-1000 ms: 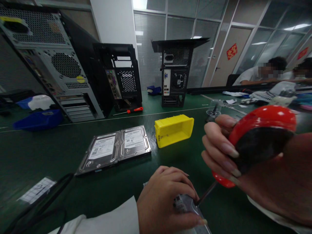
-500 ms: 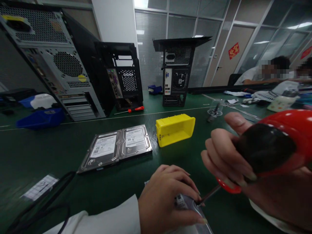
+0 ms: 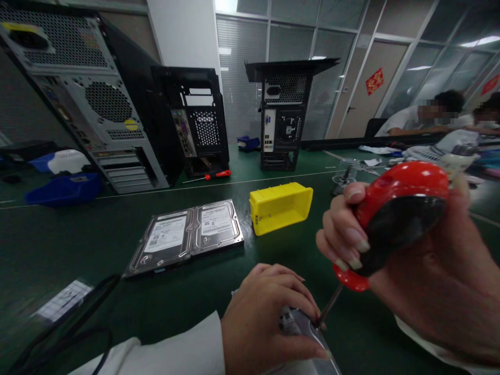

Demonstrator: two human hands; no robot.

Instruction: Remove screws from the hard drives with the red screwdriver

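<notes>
My left hand [image 3: 269,317] is wrapped over a hard drive [image 3: 303,322] at the bottom of the view, thumb and fingers gripping its edges; most of the drive is covered or out of frame. In my right hand [image 3: 433,278] is a red and black screwdriver [image 3: 406,208] with a thick handle. Its shaft slants down to the drive's edge, the tip close by my left fingertips; exact contact is hidden. Two more hard drives, one left [image 3: 167,234] and one right [image 3: 214,224], lie side by side, labels up. Beyond my hands, a yellow bin [image 3: 281,211] has its opening towards me.
Three computer cases, a large one [image 3: 128,104], an open one [image 3: 195,120] and a smaller one [image 3: 283,114], stand along the back. Nearby lie a thin red-handled screwdriver [image 3: 213,176], a blue bin [image 3: 64,190], and a black cable [image 3: 78,323]. People sit at far right.
The screwdriver handle and my right hand have swung left and turned, now showing more of the red top. My left hand and the hard drive stay in place.
</notes>
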